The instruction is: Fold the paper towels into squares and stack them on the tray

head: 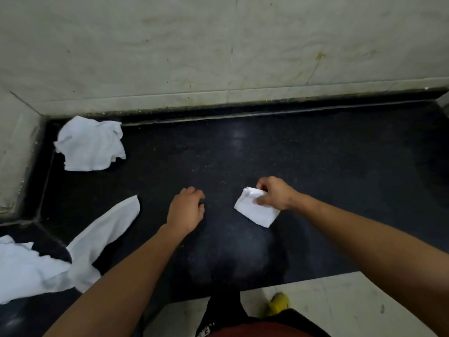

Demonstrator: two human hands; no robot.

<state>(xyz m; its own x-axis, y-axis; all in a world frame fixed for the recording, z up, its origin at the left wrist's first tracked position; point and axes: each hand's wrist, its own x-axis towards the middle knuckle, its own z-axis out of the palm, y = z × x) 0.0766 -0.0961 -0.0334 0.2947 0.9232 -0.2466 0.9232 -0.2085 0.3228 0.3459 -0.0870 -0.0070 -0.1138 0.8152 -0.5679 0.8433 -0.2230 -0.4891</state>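
My right hand (273, 194) pinches a small folded white paper towel (255, 211) just above the black counter, right of centre. To its left, my left hand (187, 210) hovers over the counter with fingers loosely curled and holds nothing. A crumpled pile of white paper towels (90, 147) lies in the far left corner. More unfolded white towels (43, 263) spread along the near left of the counter, with one long strip (109, 227) reaching toward the middle. No tray is in view.
The black stone counter (267, 147) meets a pale marble wall (218, 57) at the back and on the left. Its front edge drops to a light tiled floor (340, 307), where a yellow shoe (279, 304) shows.
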